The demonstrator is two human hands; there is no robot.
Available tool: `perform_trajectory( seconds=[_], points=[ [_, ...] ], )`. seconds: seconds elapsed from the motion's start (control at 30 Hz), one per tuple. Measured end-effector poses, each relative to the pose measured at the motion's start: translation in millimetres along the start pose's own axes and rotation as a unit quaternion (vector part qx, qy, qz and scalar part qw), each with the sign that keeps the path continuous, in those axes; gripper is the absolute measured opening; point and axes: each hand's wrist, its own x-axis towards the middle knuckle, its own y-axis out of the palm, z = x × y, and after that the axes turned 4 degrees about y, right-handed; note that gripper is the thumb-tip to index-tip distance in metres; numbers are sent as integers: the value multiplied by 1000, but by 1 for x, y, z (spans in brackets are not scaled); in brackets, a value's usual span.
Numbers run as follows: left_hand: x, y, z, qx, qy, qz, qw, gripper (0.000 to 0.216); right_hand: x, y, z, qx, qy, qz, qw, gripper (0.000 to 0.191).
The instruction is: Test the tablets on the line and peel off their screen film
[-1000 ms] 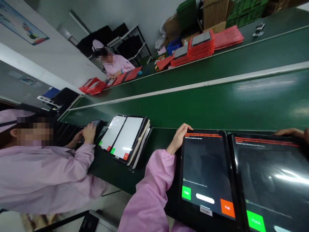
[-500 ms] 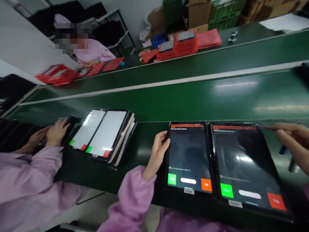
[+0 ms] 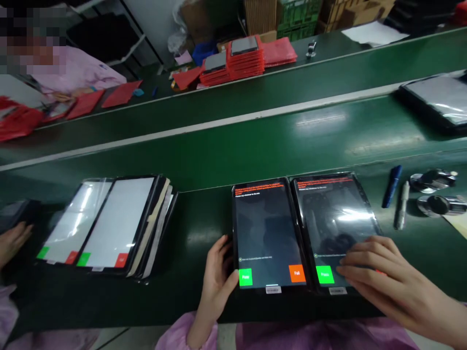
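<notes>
Two tablets with dark screens lie side by side before me, red text along their tops. The left tablet shows a green button and an orange "Fail" button at its bottom. My left hand rests at this tablet's lower left edge, fingers and thumb apart, the thumb by the green button. Over the lower part of the right tablet is my right hand, its fingers stretched out toward the green button. It covers most of that tablet's red button. Whether its fingertips touch the glass, I cannot tell.
White-screened tablets top stacks at left, near a co-worker's hand. A blue pen, a silver pen and metal fittings lie at right. Across the bench are red pouches, another person and a black-edged stack.
My right hand has come in from the right onto the right tablet. My left hand sits lower on the left tablet's edge. The left tablet's white oblong is gone. My view has swung right.
</notes>
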Motion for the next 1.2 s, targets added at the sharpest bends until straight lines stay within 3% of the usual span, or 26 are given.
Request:
perform_trajectory(
  seconds=[0.1, 0.23, 0.37, 0.5, 0.6, 0.77, 0.9, 1.2],
  points=[
    [12, -14, -3, 8, 67, -17, 998, 56, -7, 7, 10, -43, -13, 4, 999, 32],
    [52, -19, -28, 181, 159, 7, 971, 37, 1, 5, 9, -112, -37, 12, 993, 32],
    [114, 3, -62, 365, 226, 103, 897, 45, 44, -1, -23, -145, -38, -37, 988, 41],
    [151, 32, -80, 462, 261, 122, 839, 40, 92, 6, -63, -237, 58, -62, 968, 48],
    [140, 35, -81, 485, 272, 124, 822, 33, 97, 9, -70, -240, 70, -51, 967, 48],
    [109, 9, -77, 479, 307, 115, 814, 29, 75, -2, -55, -179, 2, -81, 980, 40],
    [120, 9, -80, 479, 310, 75, 818, 32, 82, -2, -62, -207, 13, -122, 971, 41],
    [133, 26, -74, 500, 296, 104, 807, 28, 93, 16, -73, -222, 32, -71, 972, 31]
  ],
)
